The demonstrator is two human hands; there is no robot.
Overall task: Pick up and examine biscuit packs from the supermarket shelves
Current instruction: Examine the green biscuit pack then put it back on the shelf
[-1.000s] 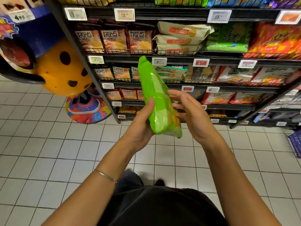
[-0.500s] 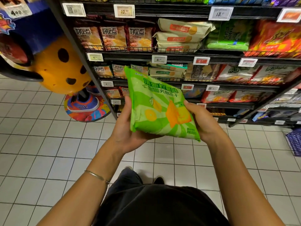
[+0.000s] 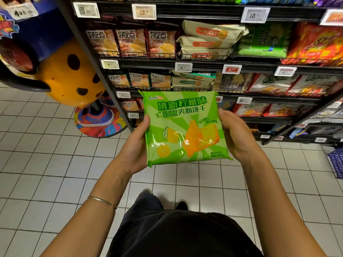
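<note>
The green biscuit pack (image 3: 185, 127) sits front-face up toward the camera, printed side fully readable, held out at chest height between both hands. The left hand (image 3: 135, 147) clasps its left edge, thumb on top and fingers hidden beneath, and the right hand (image 3: 235, 138) grips the right edge the same way, so neither is nearer. Its slightly longer axis runs away from the body, top edge pointing at the shelves (image 3: 207, 66) ahead, so any return looks like a straight push forward. Below lies pale tiled floor (image 3: 48, 160). Off to the left stands an orange spotted mascot figure (image 3: 70, 76), well apart from the pack.
</note>
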